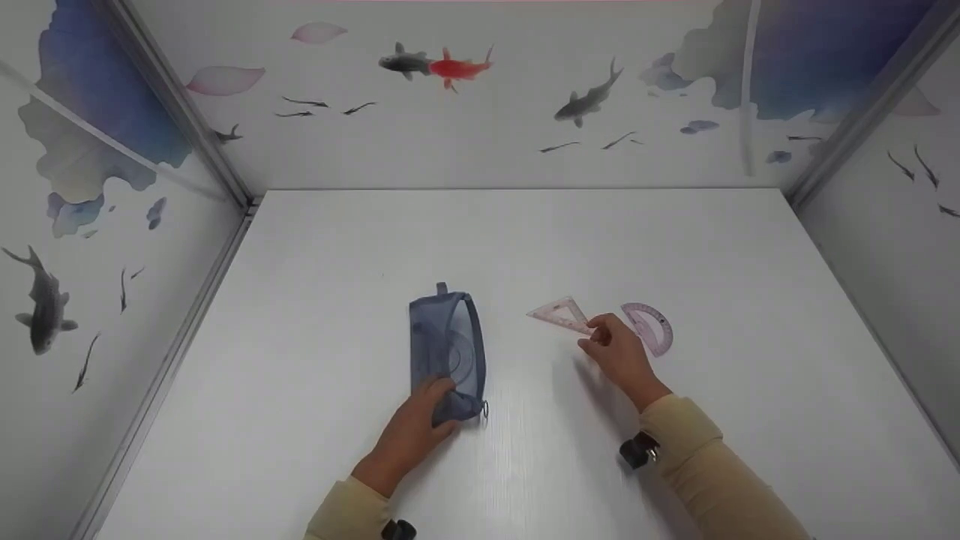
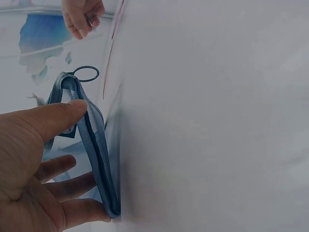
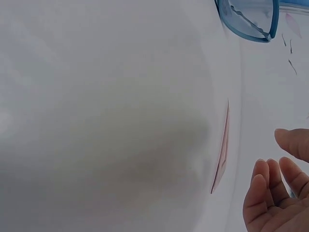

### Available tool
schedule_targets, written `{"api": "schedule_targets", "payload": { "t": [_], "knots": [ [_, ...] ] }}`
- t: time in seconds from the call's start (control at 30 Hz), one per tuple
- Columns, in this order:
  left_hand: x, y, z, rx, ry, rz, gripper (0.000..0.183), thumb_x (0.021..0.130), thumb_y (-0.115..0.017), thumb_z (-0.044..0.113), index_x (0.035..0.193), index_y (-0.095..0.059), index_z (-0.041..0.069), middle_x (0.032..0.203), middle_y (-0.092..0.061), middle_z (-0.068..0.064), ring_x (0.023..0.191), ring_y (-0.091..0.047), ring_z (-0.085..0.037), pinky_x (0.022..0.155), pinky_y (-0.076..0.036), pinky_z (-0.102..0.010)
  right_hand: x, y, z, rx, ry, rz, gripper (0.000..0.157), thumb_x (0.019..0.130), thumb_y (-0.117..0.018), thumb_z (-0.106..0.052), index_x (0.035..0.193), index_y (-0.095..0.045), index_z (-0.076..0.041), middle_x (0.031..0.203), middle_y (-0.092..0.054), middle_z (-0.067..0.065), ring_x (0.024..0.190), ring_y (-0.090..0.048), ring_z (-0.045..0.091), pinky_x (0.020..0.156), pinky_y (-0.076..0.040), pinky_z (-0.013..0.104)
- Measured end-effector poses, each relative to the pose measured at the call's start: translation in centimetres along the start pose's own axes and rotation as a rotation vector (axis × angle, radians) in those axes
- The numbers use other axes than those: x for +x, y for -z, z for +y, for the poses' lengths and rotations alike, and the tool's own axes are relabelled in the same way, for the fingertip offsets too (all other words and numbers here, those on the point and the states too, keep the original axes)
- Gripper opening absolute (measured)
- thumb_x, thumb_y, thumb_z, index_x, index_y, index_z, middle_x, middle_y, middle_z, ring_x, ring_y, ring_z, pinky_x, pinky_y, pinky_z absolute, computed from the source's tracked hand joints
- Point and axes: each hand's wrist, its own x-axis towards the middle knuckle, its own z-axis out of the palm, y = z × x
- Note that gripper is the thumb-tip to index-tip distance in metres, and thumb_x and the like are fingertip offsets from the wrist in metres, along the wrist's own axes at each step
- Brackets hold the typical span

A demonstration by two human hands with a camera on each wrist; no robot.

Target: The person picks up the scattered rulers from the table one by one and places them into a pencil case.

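Now the left hand (image 1: 411, 426) pinches a pouch (image 1: 429, 337); the right hand (image 1: 621, 351), fingers loose, hovers by a triangle (image 1: 579, 321).

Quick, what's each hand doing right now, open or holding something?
Left hand: closed, holding the blue mesh pouch.
Right hand: open, holding nothing, close to the pink set square.
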Motion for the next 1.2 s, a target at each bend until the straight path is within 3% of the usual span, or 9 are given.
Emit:
{"api": "schedule_targets", "payload": {
  "t": [0.37,0.77,1.2],
  "knots": [
    [0.0,-0.1,-0.1,0.000,0.011,0.007,0.055,0.085,-0.074,0.015,0.133,-0.049,0.007,0.142,-0.045,-0.021,0.129,-0.045,-0.041,0.104,-0.041,-0.052,0.2,1.4,0.7,-0.069,0.015,-0.023,0.036,0.092,-0.064,-0.009,0.124,-0.053,0.004,0.110,-0.058,0.020,0.106,-0.055,0.034,0.088,-0.048,0.045],
    [0.0,0.0,0.0,-0.004,0.016,-0.002,0.055,0.085,-0.074,0.014,0.134,-0.048,0.008,0.142,-0.044,-0.022,0.129,-0.045,-0.042,0.104,-0.041,-0.054,0.1,2.4,1.5,-0.204,0.077,-0.028,0.045,0.093,-0.064,-0.010,0.132,-0.049,0.003,0.125,-0.055,0.025,0.119,-0.050,0.040,0.101,-0.042,0.054],
    [-0.1,-0.1,0.0,0.007,0.004,0.008,0.055,0.084,-0.075,0.013,0.133,-0.049,0.006,0.139,-0.047,-0.023,0.127,-0.047,-0.042,0.103,-0.043,-0.053,0.5,3.1,2.9,-0.350,0.148,-0.020,0.051,0.094,-0.062,-0.016,0.140,-0.045,0.000,0.143,-0.044,0.025,0.134,-0.037,0.041,0.112,-0.029,0.054]
  ]
}}
